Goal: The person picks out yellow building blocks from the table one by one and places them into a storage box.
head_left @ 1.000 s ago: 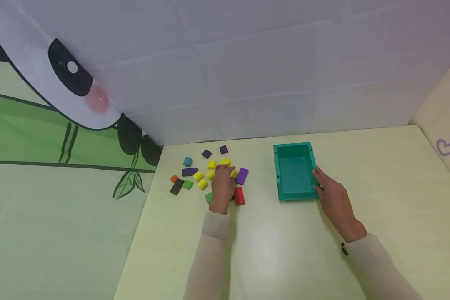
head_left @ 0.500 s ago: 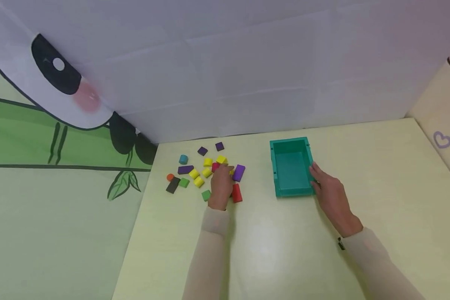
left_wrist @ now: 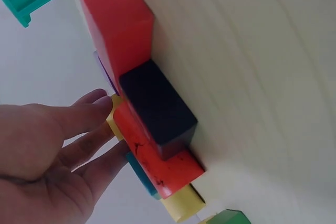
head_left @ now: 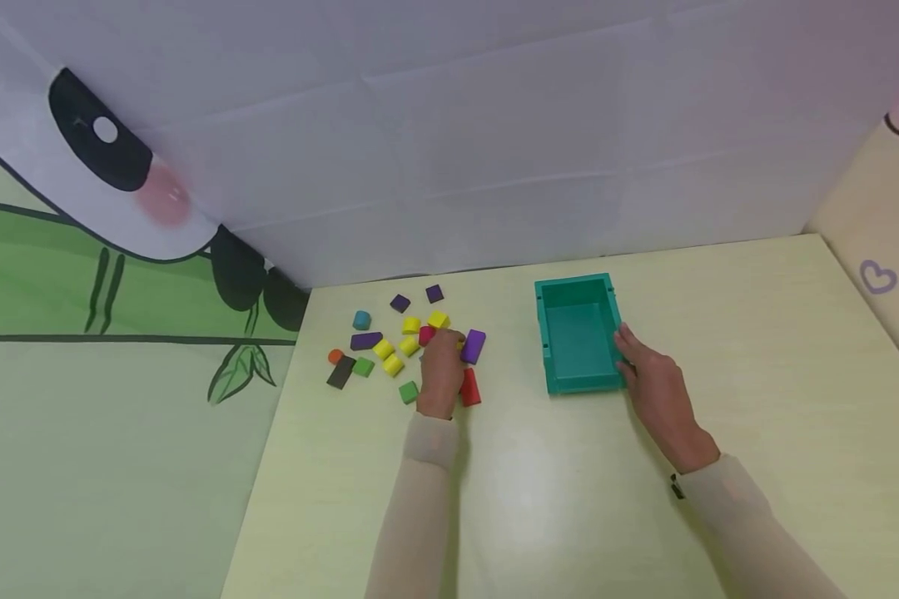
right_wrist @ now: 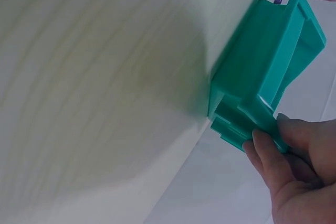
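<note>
My left hand [head_left: 441,374] is over the right side of a group of coloured blocks. In the left wrist view, its thumb and fingers pinch a yellow block [left_wrist: 116,128], partly hidden behind an orange-red half-round block [left_wrist: 157,156]. A black block [left_wrist: 155,103] leans against that one, beside a larger red block [left_wrist: 118,19]. Close to the hand's right lies a purple block [head_left: 474,347]. My right hand [head_left: 663,403] grips the right rim of a teal box [head_left: 584,385], thumb and fingers on either side of the edge. No block shows inside the box.
Several yellow blocks [head_left: 393,365], two green blocks [head_left: 408,392], a blue block [head_left: 362,319], dark purple blocks [head_left: 400,304], a black slab [head_left: 340,373] and an orange round [head_left: 335,356] lie to the left. A printed cloth wall [head_left: 494,166] rises behind the table [head_left: 539,516].
The head view has shifted slightly. My left hand has edged right over the blocks, uncovering more of a crimson block and a green one. My right hand stays on the box.
</note>
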A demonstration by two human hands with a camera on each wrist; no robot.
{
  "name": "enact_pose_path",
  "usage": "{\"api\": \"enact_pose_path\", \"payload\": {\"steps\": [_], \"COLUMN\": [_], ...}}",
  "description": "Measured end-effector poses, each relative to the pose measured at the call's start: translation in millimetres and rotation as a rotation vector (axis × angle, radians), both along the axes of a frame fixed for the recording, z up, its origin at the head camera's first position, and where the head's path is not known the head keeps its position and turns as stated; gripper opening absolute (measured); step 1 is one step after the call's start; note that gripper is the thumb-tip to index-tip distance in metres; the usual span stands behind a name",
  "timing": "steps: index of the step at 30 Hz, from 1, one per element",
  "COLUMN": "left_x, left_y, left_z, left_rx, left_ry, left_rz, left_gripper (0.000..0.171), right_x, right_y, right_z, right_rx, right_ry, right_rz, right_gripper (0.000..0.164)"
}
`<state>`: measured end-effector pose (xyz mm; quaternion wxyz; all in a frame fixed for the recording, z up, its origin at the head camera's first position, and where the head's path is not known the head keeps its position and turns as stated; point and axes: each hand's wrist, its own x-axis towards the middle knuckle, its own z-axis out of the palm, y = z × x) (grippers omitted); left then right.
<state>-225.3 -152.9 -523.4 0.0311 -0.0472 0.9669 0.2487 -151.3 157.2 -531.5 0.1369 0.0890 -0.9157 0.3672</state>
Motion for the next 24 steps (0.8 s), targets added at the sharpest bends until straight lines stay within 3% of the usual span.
{"api": "enact_pose_path", "payload": {"steps": [9,14,20,24], "left_x": [-5.7,-2.3,9.6,17.1], "left_y": [2.1,2.3,3.4,7.2], "left_z": [0.3,3.5,13.7,19.3], "left_rx": [0.007,0.045,0.074,0.083], "left_ry": [-0.044,-0.038,0.049,0.162], "left_rz": [0.041,0.065,0.075,0.018], "left_gripper": [0.023,0.025,0.024,0.02], "right_x": [0.5,0.0,-0.1,-0.4], "right_y": [-0.1,-0.5,-1.0,-1.5], "right_z": [-0.3,-1.4,-1.7,-1.4], "right_rx": [-0.001,-0.011,-0.016,-0.021], "right_ry": [-0.008,0.011,0.015,0.001], "right_rz": [-0.006,-0.002,-0.01,-0.012], "right_gripper": [0.054,0.054,0.054,0.054]}}
